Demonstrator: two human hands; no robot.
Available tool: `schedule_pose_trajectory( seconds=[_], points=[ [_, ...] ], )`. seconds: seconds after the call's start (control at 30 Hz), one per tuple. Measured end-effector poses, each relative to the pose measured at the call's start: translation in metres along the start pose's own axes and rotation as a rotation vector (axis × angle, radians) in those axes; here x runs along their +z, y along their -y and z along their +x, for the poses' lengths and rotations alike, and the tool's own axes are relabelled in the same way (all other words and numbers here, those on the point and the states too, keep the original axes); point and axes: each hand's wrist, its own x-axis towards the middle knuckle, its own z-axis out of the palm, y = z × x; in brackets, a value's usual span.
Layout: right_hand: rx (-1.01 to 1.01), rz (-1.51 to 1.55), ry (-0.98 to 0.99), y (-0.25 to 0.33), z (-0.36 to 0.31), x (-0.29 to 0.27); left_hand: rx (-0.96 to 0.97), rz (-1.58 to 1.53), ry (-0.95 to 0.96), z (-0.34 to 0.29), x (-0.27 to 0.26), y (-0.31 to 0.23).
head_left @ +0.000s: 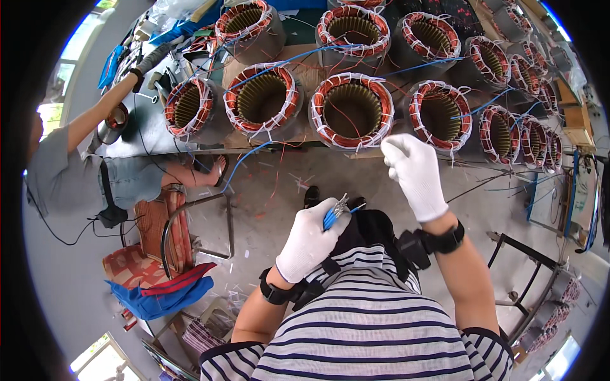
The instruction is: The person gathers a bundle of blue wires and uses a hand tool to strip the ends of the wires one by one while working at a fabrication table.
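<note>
My left hand (311,240), in a white glove, is closed around a bundle of blue wires (330,220) in front of my body. Bare silvery strands show at the bundle's upper end, and one blue wire sticks out to the right. My right hand (414,176), also gloved, is raised by the table's front edge with its fingertips pressed together; whatever they pinch is hidden. It is nearest to a motor stator (318,120) with copper-red windings laced in white cord. To its right stands another stator (415,124), with a blue wire lying across it.
Several more wound stators (353,32) crowd the table in rows. A long blue wire (279,62) runs over them. At the left, another person (63,165) reaches across the table, near a cushioned chair (152,235). A black metal frame (527,254) stands at the right.
</note>
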Motion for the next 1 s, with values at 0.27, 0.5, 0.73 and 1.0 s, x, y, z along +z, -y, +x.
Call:
schedule_pose_trajectory(
  seconds=[0.27,0.5,0.73,1.0],
  points=[
    [-0.157,-0.072,0.034,-0.021,0.003,0.016,0.006,0.011,-0.113,-0.004,0.01,0.0],
    [0.143,0.364,0.198,-0.023,0.019,0.005,0.004,0.015,-0.103,0.003,0.014,-0.006],
    [0.016,1.109,-0.32,-0.074,-0.061,-0.079,0.009,-0.061,-0.165,0.005,0.001,0.011],
    [0.335,0.219,0.369,-0.047,-0.093,-0.061,-0.027,-0.089,-0.186,0.02,-0.008,0.009]
  ],
)
